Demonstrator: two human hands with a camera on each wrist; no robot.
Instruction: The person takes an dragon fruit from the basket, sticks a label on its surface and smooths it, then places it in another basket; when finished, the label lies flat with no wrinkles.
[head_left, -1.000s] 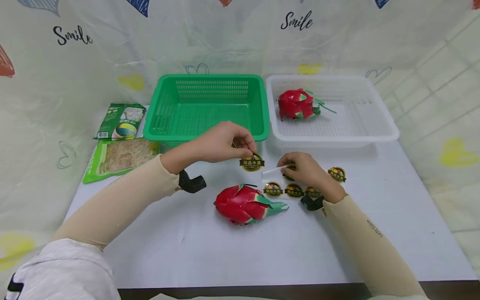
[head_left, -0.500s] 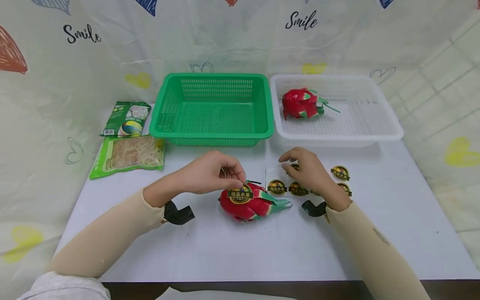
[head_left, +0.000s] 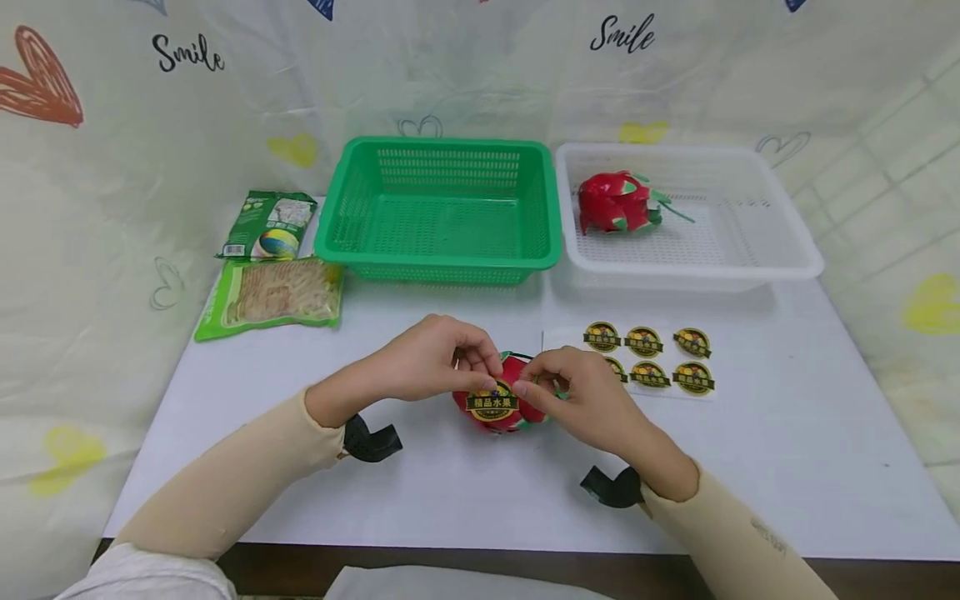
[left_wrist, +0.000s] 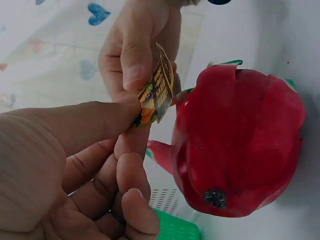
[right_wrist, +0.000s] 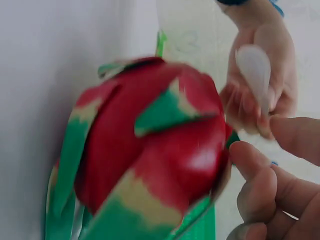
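A round black and gold sticker (head_left: 491,403) is pinched by my left hand (head_left: 423,360) between thumb and fingers. It stands upright in the left wrist view, beside a red dragon fruit (left_wrist: 240,135) with green-tipped scales, and its pale back faces the right wrist camera. My right hand (head_left: 588,400) has come up to the sticker's right edge, thumb and forefinger bent. In the right wrist view a gap shows between that thumb and forefinger (right_wrist: 250,160); whether the thumb touches the sticker is unclear. The dragon fruit lies on the table under both hands, partly hidden in the head view.
A green basket (head_left: 438,271) stands at the back, next to a white basket (head_left: 750,271) holding another dragon fruit (head_left: 618,202). Several stickers (head_left: 649,373) lie on a clear sheet to the right. Two food packets, one green (head_left: 270,225) and one see-through (head_left: 277,293), lie at left.
My left hand has carried the sticker from behind the dragon fruit to just over it. My right hand has left the sticker sheet and moved left towards the held sticker.
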